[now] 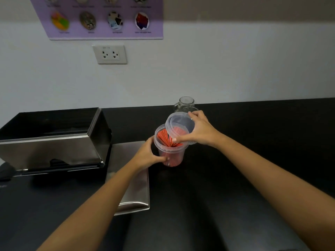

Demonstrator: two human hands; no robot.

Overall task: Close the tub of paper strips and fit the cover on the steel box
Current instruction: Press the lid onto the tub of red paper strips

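Hands (148, 154) two, tub (170, 153) one, lid (179, 125) one

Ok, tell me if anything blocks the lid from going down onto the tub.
Nothing visible does. The right hand holds the lid tilted over the open tub, which the left hand steadies. The red paper strips sit below the rim.

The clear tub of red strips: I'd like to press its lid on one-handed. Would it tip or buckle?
Probably tippy: the tub is tall, narrowing toward its base, and the left hand steadies it. Its thin clear wall likely flexes. The lid in the right hand looks light and bendy.
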